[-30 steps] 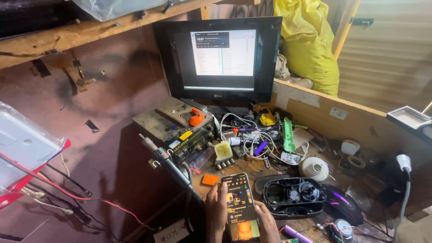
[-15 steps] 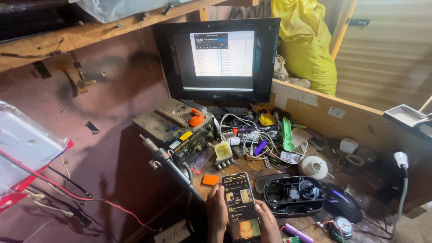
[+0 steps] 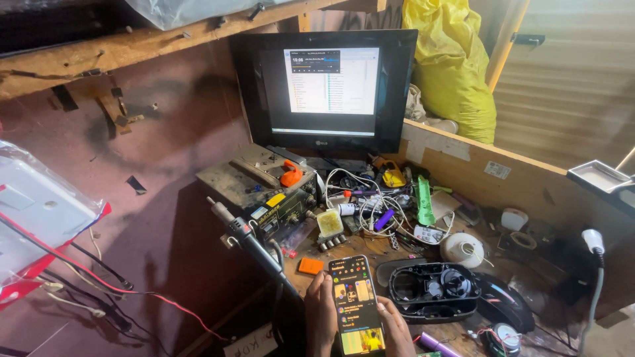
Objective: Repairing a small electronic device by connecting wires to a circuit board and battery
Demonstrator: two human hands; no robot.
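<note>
**Black monitor, cluttered bench, phone held in both hands**

Black monitor (image 3: 324, 89), lit with a pale list window, stands upright at the back of the wooden bench (image 3: 456, 162); a yellow sack (image 3: 453, 63) leans behind its right edge. Grey bench instrument (image 3: 261, 185) with an orange piece on top sits left of centre, a tangle of white cables (image 3: 370, 205) to its right. Open black housing (image 3: 433, 291) lies near the front, just right of the hands. Phone (image 3: 356, 304) is at the bottom centre, screen up and lit, its long axis running away from the person and tilted slightly left. Left hand (image 3: 320, 320) grips its left edge; right hand (image 3: 395, 330) cradles its lower right side. Both hands touch it, fingers closed narrowly around the case; neither is nearer. Small orange block (image 3: 310, 266) lies just beyond the left hand.
</note>
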